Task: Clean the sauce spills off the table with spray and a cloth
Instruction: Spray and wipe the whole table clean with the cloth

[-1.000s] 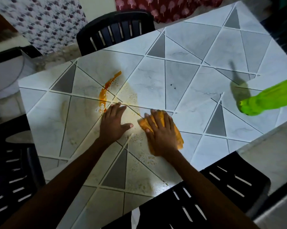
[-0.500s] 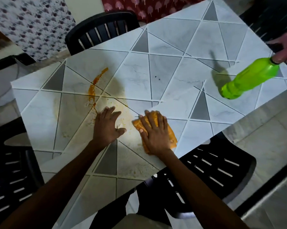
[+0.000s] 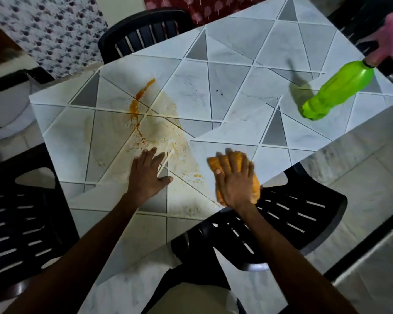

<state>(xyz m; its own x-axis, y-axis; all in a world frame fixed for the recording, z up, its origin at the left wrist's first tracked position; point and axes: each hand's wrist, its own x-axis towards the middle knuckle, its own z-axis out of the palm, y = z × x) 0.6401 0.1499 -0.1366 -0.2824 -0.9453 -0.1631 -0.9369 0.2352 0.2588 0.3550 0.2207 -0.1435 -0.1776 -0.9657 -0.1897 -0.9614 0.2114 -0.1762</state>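
An orange sauce streak [image 3: 137, 106] runs across the grey tiled table [image 3: 227, 71], with a pale smear and orange specks [image 3: 179, 159] spreading toward me. My right hand [image 3: 235, 180] lies flat with straight fingers on an orange cloth [image 3: 255, 189], pressing it onto the table's near right edge. My left hand [image 3: 148, 175] rests flat on the table, fingers spread, beside the smear. A green spray bottle [image 3: 337, 92] stands tilted at the far right, its pink top blurred.
Black plastic chairs stand at the far side [image 3: 145, 32], at the left [image 3: 14, 220] and under the near right edge [image 3: 288, 220]. Patterned fabric [image 3: 53, 30] hangs at the back left. Pale floor tiles [image 3: 360, 182] lie to the right.
My right hand has dragged the cloth right and toward me, to the table's edge. More of the smeared patch is uncovered. My left hand stays planted, and the view has shifted.
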